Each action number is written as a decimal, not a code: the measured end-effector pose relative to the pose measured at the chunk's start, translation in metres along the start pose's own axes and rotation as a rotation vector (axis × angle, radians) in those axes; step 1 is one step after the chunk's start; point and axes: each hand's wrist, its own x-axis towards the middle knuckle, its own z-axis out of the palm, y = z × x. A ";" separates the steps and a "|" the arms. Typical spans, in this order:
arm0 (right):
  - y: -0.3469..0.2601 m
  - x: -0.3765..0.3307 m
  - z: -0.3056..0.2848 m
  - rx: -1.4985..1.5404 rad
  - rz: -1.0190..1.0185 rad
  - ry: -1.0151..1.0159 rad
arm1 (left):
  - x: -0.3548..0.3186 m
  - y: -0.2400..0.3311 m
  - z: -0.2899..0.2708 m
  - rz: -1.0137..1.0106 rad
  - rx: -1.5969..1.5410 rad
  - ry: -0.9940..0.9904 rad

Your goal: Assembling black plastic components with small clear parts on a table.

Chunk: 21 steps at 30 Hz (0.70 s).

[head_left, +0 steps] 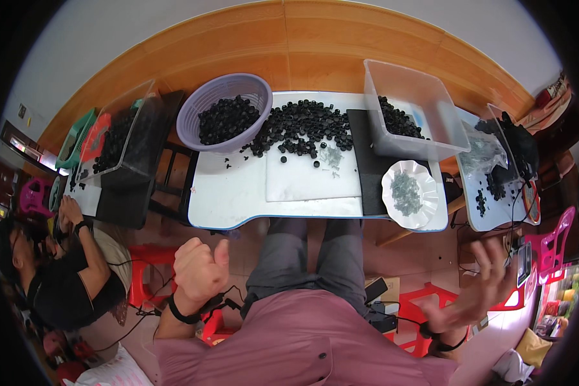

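Note:
Both hands are raised in front of my body, off the table. My left hand (pixel 201 269) is curled into a fist with its thumb out; nothing shows in it. My right hand (pixel 473 286) is held apart to the right, fingers spread, slightly blurred and holding nothing. Beyond them, small black round cap-like parts (pixel 305 125) lie heaped on the white table (pixel 228 202), partly over a white board (pixel 302 183). A purple basket (pixel 186 125) at the left holds more. Small clear pieces fill a white scalloped dish (pixel 391 199), the thing nearest my right hand.
A clear plastic bin (pixel 424 96) holding black parts stands on a dark mat (pixel 370 174). At the left a co-worker (pixel 71 276) sits beside another bin (pixel 138 145). A side table (pixel 489 215) bears a clear bag (pixel 482 151). Red stools (pixel 149 257) and cables are below.

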 end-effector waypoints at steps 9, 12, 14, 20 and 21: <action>-0.008 -0.023 -0.060 -0.017 0.023 -0.062 | 0.001 -0.017 -0.009 -0.112 0.220 0.195; -0.004 -0.016 -0.026 -0.061 0.021 0.060 | -0.003 -0.022 0.005 -0.191 0.003 0.277; 0.002 -0.021 -0.029 -0.127 0.031 -0.007 | -0.006 -0.030 0.015 -0.228 0.095 0.333; 0.029 -0.068 -0.031 -0.190 0.379 -0.052 | -0.038 -0.046 0.018 -0.426 0.264 0.368; 0.030 -0.068 -0.025 -0.122 0.399 -0.048 | -0.044 -0.046 0.017 -0.426 0.271 0.363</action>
